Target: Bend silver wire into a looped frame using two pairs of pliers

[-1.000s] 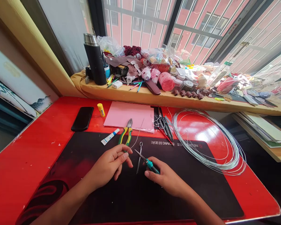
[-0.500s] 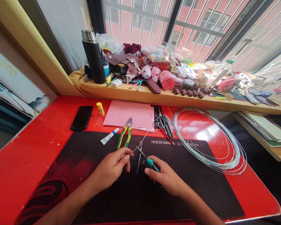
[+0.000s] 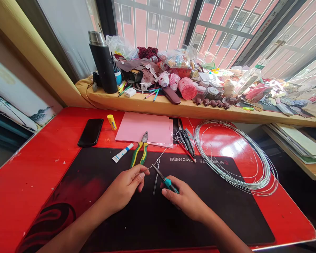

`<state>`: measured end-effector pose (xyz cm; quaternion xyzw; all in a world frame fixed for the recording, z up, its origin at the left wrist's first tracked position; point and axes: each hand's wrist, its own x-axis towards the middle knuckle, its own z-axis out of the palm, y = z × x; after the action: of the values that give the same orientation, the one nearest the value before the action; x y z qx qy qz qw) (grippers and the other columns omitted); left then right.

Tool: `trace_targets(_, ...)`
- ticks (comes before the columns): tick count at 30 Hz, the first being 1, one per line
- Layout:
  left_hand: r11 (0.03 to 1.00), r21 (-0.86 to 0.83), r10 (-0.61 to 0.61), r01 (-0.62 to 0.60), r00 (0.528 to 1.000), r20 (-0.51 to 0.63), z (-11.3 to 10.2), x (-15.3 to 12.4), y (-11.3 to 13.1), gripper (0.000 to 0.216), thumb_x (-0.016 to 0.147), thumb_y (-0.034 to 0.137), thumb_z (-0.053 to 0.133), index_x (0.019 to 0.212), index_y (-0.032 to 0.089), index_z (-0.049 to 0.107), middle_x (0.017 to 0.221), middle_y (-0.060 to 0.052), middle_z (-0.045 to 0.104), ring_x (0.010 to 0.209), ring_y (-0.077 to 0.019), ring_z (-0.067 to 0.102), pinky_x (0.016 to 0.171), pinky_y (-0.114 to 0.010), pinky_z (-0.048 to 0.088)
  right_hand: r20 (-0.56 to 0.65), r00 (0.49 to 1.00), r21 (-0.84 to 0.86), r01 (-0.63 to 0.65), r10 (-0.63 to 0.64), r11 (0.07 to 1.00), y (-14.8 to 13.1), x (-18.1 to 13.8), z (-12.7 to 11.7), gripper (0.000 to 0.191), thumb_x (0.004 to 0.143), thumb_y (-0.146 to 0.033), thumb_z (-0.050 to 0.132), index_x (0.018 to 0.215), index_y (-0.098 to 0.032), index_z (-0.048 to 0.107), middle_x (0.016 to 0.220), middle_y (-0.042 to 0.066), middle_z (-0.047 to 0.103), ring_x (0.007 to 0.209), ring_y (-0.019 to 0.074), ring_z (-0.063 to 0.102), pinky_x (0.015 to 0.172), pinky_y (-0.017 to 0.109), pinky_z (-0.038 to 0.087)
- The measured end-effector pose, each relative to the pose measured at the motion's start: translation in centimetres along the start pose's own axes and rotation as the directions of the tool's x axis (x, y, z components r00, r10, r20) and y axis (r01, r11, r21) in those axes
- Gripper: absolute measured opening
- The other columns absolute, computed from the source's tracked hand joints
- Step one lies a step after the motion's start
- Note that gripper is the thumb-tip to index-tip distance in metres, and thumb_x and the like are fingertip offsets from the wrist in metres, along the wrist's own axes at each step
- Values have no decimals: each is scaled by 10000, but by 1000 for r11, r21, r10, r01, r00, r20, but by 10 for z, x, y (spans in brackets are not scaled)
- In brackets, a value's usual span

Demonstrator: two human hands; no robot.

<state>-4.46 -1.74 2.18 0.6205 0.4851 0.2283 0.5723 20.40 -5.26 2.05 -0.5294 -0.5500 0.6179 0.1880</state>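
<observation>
Between my two hands hangs a thin silver wire piece [image 3: 156, 177], bent into a small loop with two legs pointing down and one end slanting up. My left hand [image 3: 131, 184] is closed, pinching a wire end between thumb and fingers. My right hand [image 3: 183, 196] wraps round the teal-and-black handle of needle-nose pliers [image 3: 168, 183]. Their narrow tip reaches up-left to the wire, close to the left fingertips; whether the jaws grip it is too small to tell. Beyond my left hand lie green-and-yellow combination pliers [image 3: 139, 153], touching the black mat [image 3: 205, 211].
A large coil of wire [image 3: 268, 175] lies at the right. Pink sheets [image 3: 144, 128], scissors [image 3: 177, 136], a utility knife [image 3: 189, 143], a glue tube [image 3: 123, 153], a glue stick [image 3: 112, 122] and a phone [image 3: 91, 132] are along the back. A cluttered sill holds a thermos [image 3: 103, 63].
The pliers' tip and the wire have shifted very slightly left, and my left hand has moved a little left too. Both hands keep their grips. The whole view has tilted slightly.
</observation>
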Motion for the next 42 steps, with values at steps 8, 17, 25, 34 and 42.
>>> trace_targets(8,996,84,-30,31,1000,-8,-2,3,1,301,1005,402,386,1066,213,612,641,49,519,614,-155,466,596,-273,334,-50,998,-156,26,-35,987,1,1,2,282,959,-468,607,891,-207,524,779,-40,441,721,144,391,652,256,333)
trace_targets(17,931,358,-42,71,995,-91,-5,1,11,305,1012,352,338,1055,250,622,654,31,574,620,-187,548,610,-285,364,-145,989,-408,-48,-13,912,-10,6,8,141,927,-267,537,819,-229,455,707,-48,495,645,138,411,594,249,269)
trace_targets(25,622,778,28,87,991,-134,6,-12,25,359,997,145,303,1129,231,626,808,-65,728,723,-249,711,587,-303,351,-208,978,-470,-70,-33,880,-8,7,18,147,826,-134,528,815,-239,425,655,-64,466,596,133,364,568,258,223)
trace_targets(34,886,462,17,33,994,-105,-3,-3,22,332,1039,373,302,1081,261,611,762,-8,677,709,-220,642,628,-289,379,-81,994,-162,60,-74,985,1,-2,5,91,915,-299,597,937,-222,555,775,-39,507,703,141,451,639,243,343)
trace_targets(42,933,358,-14,48,995,-96,-3,-6,18,302,1015,379,321,1042,258,597,622,50,464,589,-188,472,587,-288,295,-24,999,104,-26,28,994,6,-4,4,176,950,-378,585,1023,-223,540,682,-62,422,578,120,404,521,224,326)
